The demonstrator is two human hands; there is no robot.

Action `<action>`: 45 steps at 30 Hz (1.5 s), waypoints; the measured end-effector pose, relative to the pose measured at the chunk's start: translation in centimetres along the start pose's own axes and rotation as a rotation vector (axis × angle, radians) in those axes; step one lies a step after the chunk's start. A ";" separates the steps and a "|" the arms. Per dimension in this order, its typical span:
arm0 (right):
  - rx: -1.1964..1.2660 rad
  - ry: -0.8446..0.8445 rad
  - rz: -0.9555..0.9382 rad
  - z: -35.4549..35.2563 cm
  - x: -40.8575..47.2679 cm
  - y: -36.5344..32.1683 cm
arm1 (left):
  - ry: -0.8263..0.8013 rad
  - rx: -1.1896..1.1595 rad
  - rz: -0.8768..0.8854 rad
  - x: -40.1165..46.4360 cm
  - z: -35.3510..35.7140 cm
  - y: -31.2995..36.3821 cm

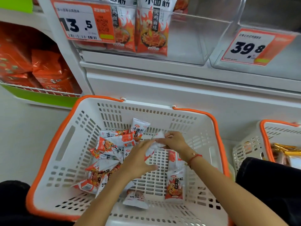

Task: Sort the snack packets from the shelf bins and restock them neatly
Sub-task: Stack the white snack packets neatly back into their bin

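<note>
A white basket with an orange rim (53, 144) sits on the floor in front of me. Several small white-and-orange snack packets (107, 150) are heaped in its left half. More packets (175, 185) lie at the right and one (136, 199) near the front. My right hand (175, 141) pinches a white packet (160, 140) above the basket's middle. My left hand (138, 159) reaches in beside it, fingers stretched out against the lower end of that packet.
Above, a clear shelf bin (187, 38) holds larger packets of the same snack (153, 26) behind a 13.5 price tag (83, 22). The neighbouring clear bin (260, 46) carries a 39.8 tag. A second basket (267, 141) stands at right. Orange bags (47, 70) fill a left shelf.
</note>
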State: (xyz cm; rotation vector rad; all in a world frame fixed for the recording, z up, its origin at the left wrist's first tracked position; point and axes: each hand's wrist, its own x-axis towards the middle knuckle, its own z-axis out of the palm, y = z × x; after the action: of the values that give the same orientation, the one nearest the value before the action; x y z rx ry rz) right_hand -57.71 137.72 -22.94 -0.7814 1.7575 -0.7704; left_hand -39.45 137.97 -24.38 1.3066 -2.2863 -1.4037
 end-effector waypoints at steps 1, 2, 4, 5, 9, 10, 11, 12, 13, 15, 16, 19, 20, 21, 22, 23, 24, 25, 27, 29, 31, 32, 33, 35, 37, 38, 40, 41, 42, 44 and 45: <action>0.098 -0.007 0.028 -0.2 -0.4 -1.0 | 0.129 0.034 0.029 0.0 0.1 0.6; 0.181 -0.038 0.048 -0.5 -0.9 -2.0 | 0.267 0.061 0.035 0.1 0.3 1.1; 0.301 -0.120 0.044 -1.0 -1.8 -3.4 | 0.500 0.065 0.016 0.1 0.1 1.9; 0.322 -0.158 0.032 -1.4 -2.2 -3.9 | 0.569 0.043 -0.015 0.0 -0.2 2.1; -0.189 -0.267 -0.107 -2.8 -2.2 -2.3 | 0.367 -0.417 -0.169 0.4 -1.4 0.4; -0.499 -0.325 -0.168 -2.9 -1.9 -0.8 | 0.278 -0.560 -0.212 0.1 -1.7 0.6; -0.792 -0.422 -0.186 -2.9 -1.6 1.0 | 0.188 -0.691 -0.252 -0.2 -1.8 0.8; -1.021 -0.521 -0.153 -2.9 -1.4 3.0 | 0.116 -0.804 -0.283 -0.3 -1.7 0.9; -1.183 -0.578 -0.113 -2.6 -1.5 4.8 | 0.079 -0.873 -0.309 -0.4 -1.6 0.9; -1.324 -0.549 -0.146 -2.2 -1.6 7.6 | 0.034 -0.885 -0.346 -0.4 -1.3 0.6; -1.317 -0.499 -0.180 -2.2 -1.4 8.4 | 0.020 -0.860 -0.359 -0.3 -1.2 0.2; -1.170 -0.457 -0.183 -3.0 -0.5 8.4 | 0.036 -0.810 -0.415 -0.2 -1.5 -0.7; -1.099 -0.452 -0.194 -3.5 -0.1 7.6 | 0.053 -0.802 -0.435 -0.2 -1.9 -0.8; -1.003 -0.457 -0.217 -4.0 0.2 6.3 | 0.061 -0.785 -0.429 -0.2 -2.2 -0.9; -0.875 -0.483 -0.245 -4.4 0.2 4.7 | 0.064 -0.742 -0.422 0.0 -2.4 -1.2; -0.735 -0.528 -0.257 -4.7 0.0 2.8 | 0.064 -0.685 -0.403 0.1 -2.8 -1.3; -0.625 -0.576 -0.262 -4.9 -0.3 0.9 | 0.054 -0.637 -0.382 0.2 -3.2 -0.9; -0.561 -0.610 -0.272 -5.0 -0.5 -1.0 | 0.034 -0.601 -0.365 0.2 -3.5 -0.3; -0.506 -0.614 -0.333 -4.6 -1.1 -4.2 | -0.070 -0.602 -0.356 0.3 -4.2 1.2; -0.489 -0.527 -0.438 -4.0 -1.9 -6.6 | -0.191 -0.690 -0.339 0.2 -5.2 3.1; -0.485 -0.423 -0.532 -3.7 -2.7 -8.1 | -0.248 -0.762 -0.298 0.0 -5.9 4.2; -0.452 -0.382 -0.553 -3.7 -3.0 -8.7 | -0.249 -0.749 -0.261 -0.1 -6.3 4.7; -0.404 -0.346 -0.566 -3.8 -3.4 -9.2 | -0.221 -0.704 -0.206 -0.2 -6.6 5.1; -0.321 -0.245 -0.610 -3.8 -4.1 -10.2 | -0.155 -0.594 -0.106 -0.5 -7.5 6.2; -0.271 -0.159 -0.660 -3.8 -5.0 -11.2 | -0.091 -0.525 -0.050 -0.6 -8.2 7.1; -0.235 -0.131 -0.676 -3.8 -5.5 -11.8 | -0.060 -0.509 -0.030 -0.6 -8.6 7.5; -0.149 -0.058 -0.693 -3.9 -6.4 -12.8 | -0.016 -0.529 0.037 -0.7 -9.4 9.0; -0.139 -0.006 -0.713 -3.9 -6.8 -13.4 | 0.008 -0.541 0.070 -0.7 -9.9 9.8; -0.170 0.064 -0.751 -4.0 -7.1 -14.0 | 0.039 -0.552 0.106 -0.6 -10.4 10.6; -0.300 0.211 -0.878 -4.4 -7.7 -15.7 | 0.123 -0.546 0.174 -0.5 -11.7 12.1; -0.355 0.252 -0.939 -4.8 -8.2 -16.8 | 0.171 -0.533 0.213 -0.4 -12.3 13.0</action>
State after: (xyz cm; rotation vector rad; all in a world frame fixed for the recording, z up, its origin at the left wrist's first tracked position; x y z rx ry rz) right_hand -57.65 135.08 -3.83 -1.8816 1.7303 -1.2082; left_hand -40.36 132.61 -7.33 0.9424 -1.7120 -1.5991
